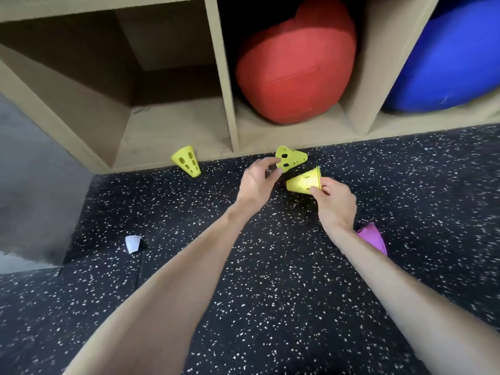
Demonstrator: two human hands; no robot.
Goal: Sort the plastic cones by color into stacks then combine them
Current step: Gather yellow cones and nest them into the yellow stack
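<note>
Both hands were at work over the speckled black rubber floor (pixel 270 266), close to its far edge, where it met the base of a wooden cubby shelf (pixel 224 85).

The left hand (pixel 257 182) had its fingers curled and pinched a yellow perforated cone (pixel 290 158) between thumb and fingertips. That cone was held on its side, and whether it cleared the floor could not be told.

The right hand (pixel 334 201) gripped a second yellow cone (pixel 304 182) at its wide rim, thumb on the outer wall and fingers curled behind the rim. This cone lay tilted with its narrow end pointing left. The two held cones sat just beside one another; actual contact between them could not be confirmed.

A third yellow cone (pixel 186 161) rested alone, tilted, at the far edge of the floor, against the front lip of the empty left compartment and well apart from both hands.

A purple cone (pixel 374 239) lay on the floor to the right, partly hidden behind the right forearm. A white cone (pixel 133 243) lay on its side toward the left edge of the floor, near a seam in the matting (its colour was somewhat washed out by blur).

In the shelf, the middle compartment held a red cushion-like ball (pixel 295 66); the right compartment held a large blue ball (pixel 446 58).
</note>
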